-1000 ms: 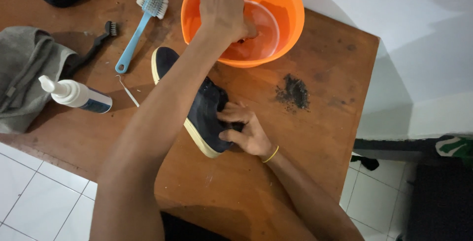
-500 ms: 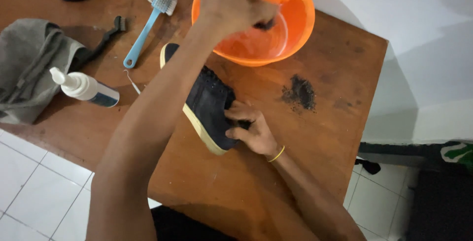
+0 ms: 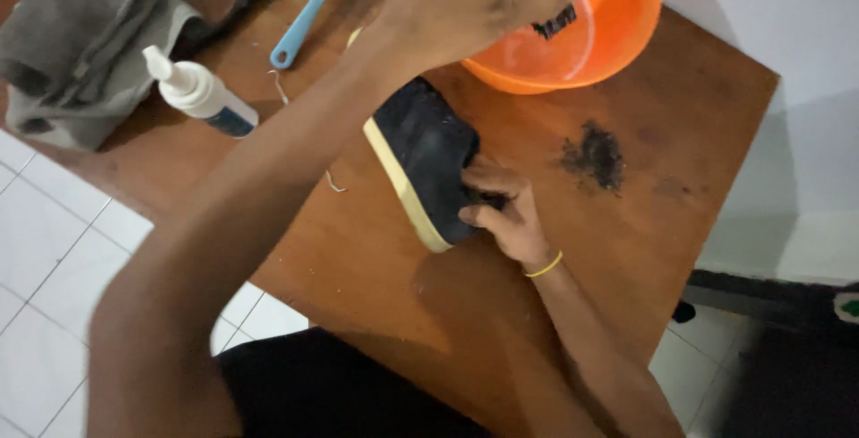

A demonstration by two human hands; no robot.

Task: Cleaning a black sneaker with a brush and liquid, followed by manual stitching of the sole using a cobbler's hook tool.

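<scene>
Fingers of your left hand (image 3: 465, 4) wrap tight round a small brush (image 3: 550, 16) at twelve o'clock, above the orange basin (image 3: 617, 17) — its handle mostly hidden. Your right hand (image 3: 506, 214) clamps the dark shoe (image 3: 420, 147) (yellow-soled, its toe behind your forearm) at centre table (image 3: 376, 268).

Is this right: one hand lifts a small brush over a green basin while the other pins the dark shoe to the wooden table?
Not quite. The basin is orange, not green; the head view shows it. The rest holds: the left hand lifts the small brush above it, the right hand pins the dark shoe on the wooden table.
</scene>
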